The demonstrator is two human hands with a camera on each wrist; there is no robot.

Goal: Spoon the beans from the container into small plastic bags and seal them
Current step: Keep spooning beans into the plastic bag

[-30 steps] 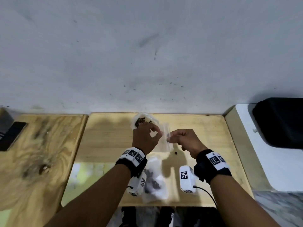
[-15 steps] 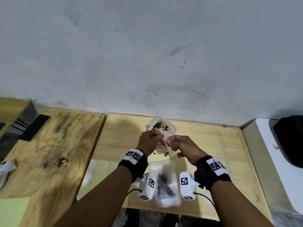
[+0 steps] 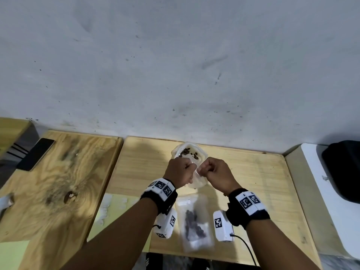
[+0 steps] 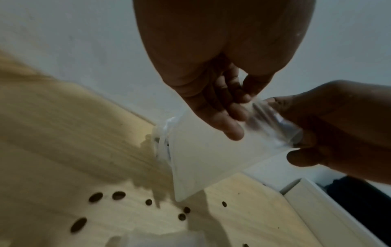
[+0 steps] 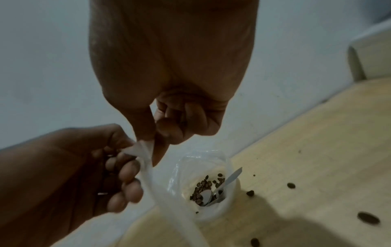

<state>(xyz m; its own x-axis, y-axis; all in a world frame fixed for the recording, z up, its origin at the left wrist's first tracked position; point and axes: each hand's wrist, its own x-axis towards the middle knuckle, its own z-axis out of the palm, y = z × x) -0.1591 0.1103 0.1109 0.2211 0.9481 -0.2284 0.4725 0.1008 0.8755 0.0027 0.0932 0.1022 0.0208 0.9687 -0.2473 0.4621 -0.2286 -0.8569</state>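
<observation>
Left hand and right hand both pinch the empty plastic bag by its mouth, just above the bean container; filled bag on the worktop between the wrists.

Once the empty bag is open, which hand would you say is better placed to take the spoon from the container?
Probably the right hand: the white plastic spoon leans toward its side of the clear plastic container. Both hands now pinch the small clear plastic bag; the left hand could keep holding.
</observation>
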